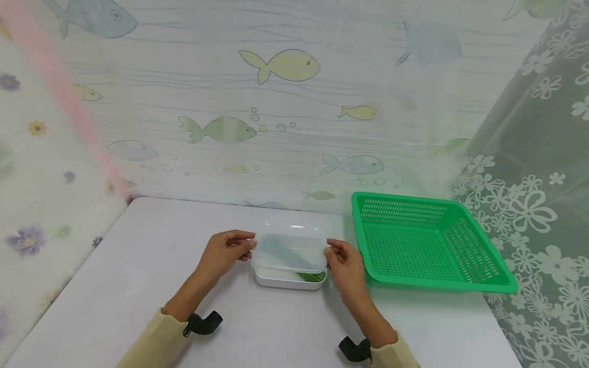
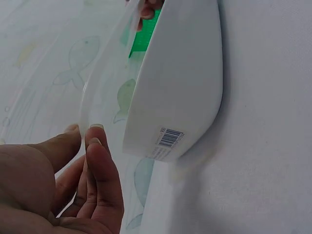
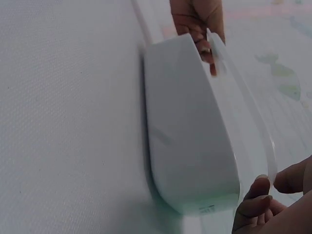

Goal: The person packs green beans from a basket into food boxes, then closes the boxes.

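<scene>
A translucent plastic lid point(image 1: 291, 248) hovers just above a white rectangular food container point(image 1: 287, 279) on the table. Both wrist views show a gap between the lid and the container's rim. My left hand point(image 1: 226, 251) pinches the lid's left edge between thumb and fingers. At the opposite edge, my right hand point(image 1: 344, 260) pinches it the same way. Something green and leafy point(image 1: 313, 277) shows inside the container at its front right; the lid veils the rest of the contents. A barcode label point(image 2: 170, 138) is stuck on the container's side in the left wrist view.
To the right stands a green plastic basket point(image 1: 405, 245) with slotted walls, close to my right hand. The white table point(image 1: 175, 230) meets a fish-printed curtain point(image 1: 285, 128) at its back edge. Floral sheets hang on the left and right.
</scene>
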`<state>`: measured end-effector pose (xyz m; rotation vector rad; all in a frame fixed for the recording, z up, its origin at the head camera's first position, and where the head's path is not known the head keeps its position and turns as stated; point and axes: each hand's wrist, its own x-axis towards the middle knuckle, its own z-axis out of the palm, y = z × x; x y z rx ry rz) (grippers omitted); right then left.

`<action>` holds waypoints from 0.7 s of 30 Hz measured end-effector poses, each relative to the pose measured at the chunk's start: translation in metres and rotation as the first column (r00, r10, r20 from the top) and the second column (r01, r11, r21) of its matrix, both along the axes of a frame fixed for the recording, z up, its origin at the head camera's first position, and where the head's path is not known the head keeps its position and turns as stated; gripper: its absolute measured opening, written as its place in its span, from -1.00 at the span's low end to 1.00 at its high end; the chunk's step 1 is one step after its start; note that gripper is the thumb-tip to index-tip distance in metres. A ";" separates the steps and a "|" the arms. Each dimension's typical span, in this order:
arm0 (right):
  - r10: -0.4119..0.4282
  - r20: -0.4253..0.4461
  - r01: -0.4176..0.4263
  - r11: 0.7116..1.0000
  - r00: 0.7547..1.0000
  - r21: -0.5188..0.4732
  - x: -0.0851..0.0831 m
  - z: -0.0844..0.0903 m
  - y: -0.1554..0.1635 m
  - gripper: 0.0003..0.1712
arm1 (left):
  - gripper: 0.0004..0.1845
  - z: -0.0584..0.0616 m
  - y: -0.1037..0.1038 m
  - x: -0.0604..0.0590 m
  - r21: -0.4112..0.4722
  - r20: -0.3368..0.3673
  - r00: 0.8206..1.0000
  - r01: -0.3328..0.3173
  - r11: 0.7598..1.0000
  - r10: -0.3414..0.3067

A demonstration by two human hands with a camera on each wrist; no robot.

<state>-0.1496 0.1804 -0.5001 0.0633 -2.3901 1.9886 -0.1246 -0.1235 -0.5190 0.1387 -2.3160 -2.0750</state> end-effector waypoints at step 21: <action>-0.078 -0.001 0.077 0.980 0.997 0.182 0.004 -0.014 -0.003 -0.76 | -0.68 0.002 0.007 0.004 -0.048 0.102 0.995 0.005 0.999 0.000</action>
